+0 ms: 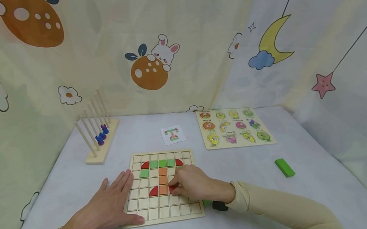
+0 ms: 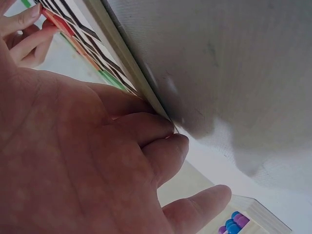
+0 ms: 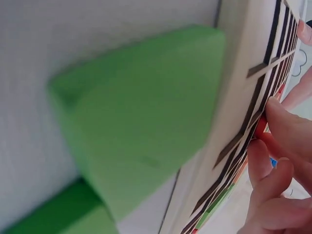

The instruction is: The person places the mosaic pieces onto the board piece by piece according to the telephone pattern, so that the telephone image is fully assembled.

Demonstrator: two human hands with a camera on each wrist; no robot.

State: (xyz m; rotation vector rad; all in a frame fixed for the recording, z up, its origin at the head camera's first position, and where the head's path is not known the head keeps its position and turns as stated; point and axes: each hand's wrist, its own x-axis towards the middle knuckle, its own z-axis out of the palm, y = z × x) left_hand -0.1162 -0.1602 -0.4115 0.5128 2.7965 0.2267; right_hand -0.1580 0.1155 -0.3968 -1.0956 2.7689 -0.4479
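Note:
A wooden grid board [image 1: 154, 213] lies on the white table with red, green and orange tiles in several of its squares. My right hand [image 1: 193, 183] pinches a red quarter-round tile [image 3: 262, 126] between thumb and fingers, at the square right of the lowest orange tile [image 1: 163, 190]. Left of that orange tile sits another red quarter-round tile [image 1: 154, 191]. My left hand [image 1: 107, 203] rests against the board's left edge, fingers straight and thumb on the near corner. The right hand covers part of the board's right side.
Behind the board lies a pattern card [image 1: 173, 134]. A fruit puzzle board [image 1: 236, 127] is at the back right, a peg stand [image 1: 100, 155] with blue and purple beads at the back left. One green block [image 1: 284, 167] lies right; another green piece [image 3: 146, 112] lies beside the board.

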